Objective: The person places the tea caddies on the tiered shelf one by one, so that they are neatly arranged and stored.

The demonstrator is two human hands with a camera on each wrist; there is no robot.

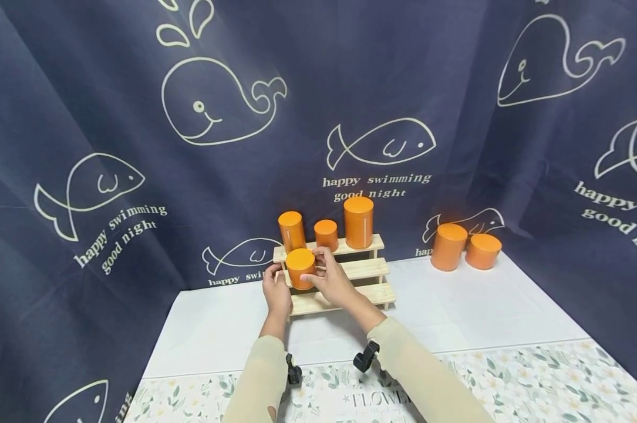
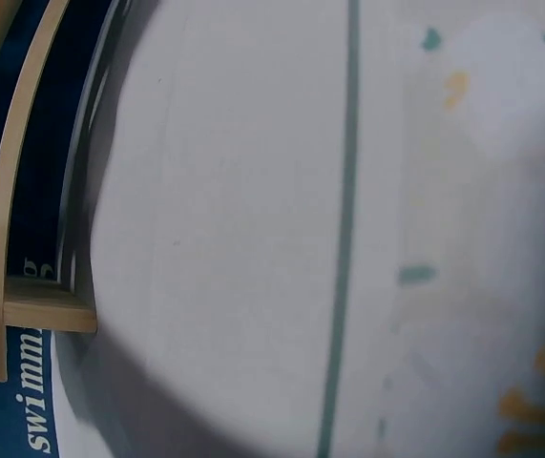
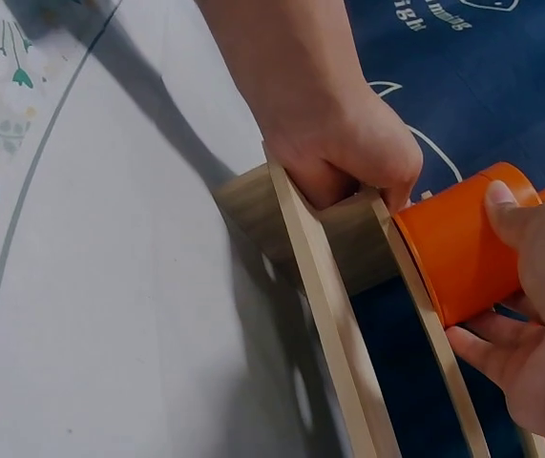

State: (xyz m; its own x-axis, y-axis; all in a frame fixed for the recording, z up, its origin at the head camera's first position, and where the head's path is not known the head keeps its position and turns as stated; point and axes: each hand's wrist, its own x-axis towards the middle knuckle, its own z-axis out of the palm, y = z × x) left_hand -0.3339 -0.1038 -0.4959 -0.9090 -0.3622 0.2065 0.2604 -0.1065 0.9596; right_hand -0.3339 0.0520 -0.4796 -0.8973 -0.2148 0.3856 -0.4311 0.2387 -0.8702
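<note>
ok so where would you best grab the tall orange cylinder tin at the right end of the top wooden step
Probably around the mid side wall of the tall orange cylinder tin, coming from the front right. It stands upright with a smooth round body, the short orange tin sits close on its left, and the blue curtain hangs behind.

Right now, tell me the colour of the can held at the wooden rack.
Orange. The can shows best in the right wrist view.

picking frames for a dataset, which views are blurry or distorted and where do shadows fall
Head view: sharp, evenly lit, wide-angle bending at the edges; the orange can reads clearly. Left wrist view: soft and smeared, too close to the white tabletop. Right wrist view: fairly sharp on the wooden rack, which casts a dark shadow; the top-left corner is blurred.
</note>
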